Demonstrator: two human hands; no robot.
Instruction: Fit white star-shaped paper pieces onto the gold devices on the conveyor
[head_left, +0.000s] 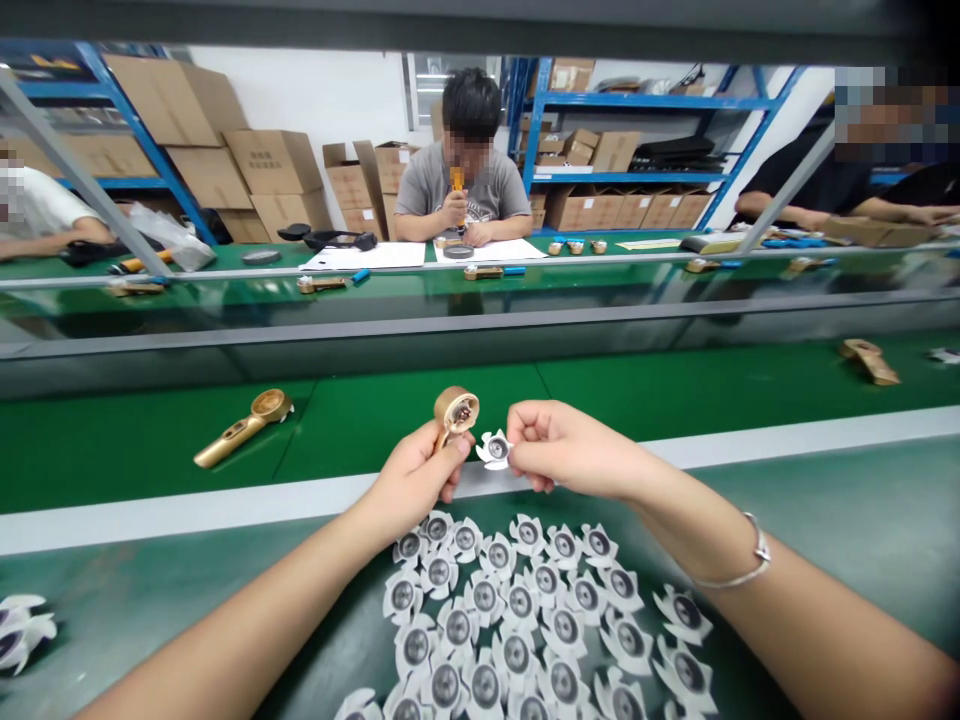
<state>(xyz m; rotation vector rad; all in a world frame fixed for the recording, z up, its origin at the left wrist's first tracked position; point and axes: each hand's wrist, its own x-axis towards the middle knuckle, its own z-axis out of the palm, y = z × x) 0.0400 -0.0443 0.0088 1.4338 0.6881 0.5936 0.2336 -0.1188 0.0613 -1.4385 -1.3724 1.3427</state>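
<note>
Head view shows my left hand [416, 478] wrapped round the handle of a gold body [456, 410], fingers closed on it, with its round open head tilted up and toward my right. My right hand [566, 450] pinches one white blade [495, 449] between thumb and forefinger, fingers narrow, gripping it by its right edge. The blade sits just below and beside the head of the body, near it but apart, and both are raised over the near edge of the belt [675, 390]. A bracelet [742, 565] hangs on my right wrist.

Under my wrists a pile [517, 620] of like blades lies on the dark mat [862, 520], many overlapping, each with a grey hub in its middle. A second body [241, 428] lies flat on the belt to my left and a third body [870, 362] lies far to the right. A person [463, 170] sits across the line with both hands raised.

I judge the blade to be thin, light plastic with curved vanes that would bend or snap under a hard squeeze, so a soft pinch at the rim or hub suits it. The body looks stiff and smooth, perhaps a little slick, and is best gripped round the handle. Inside its head there may be a small shaft, though it is too small for me to be sure
</note>
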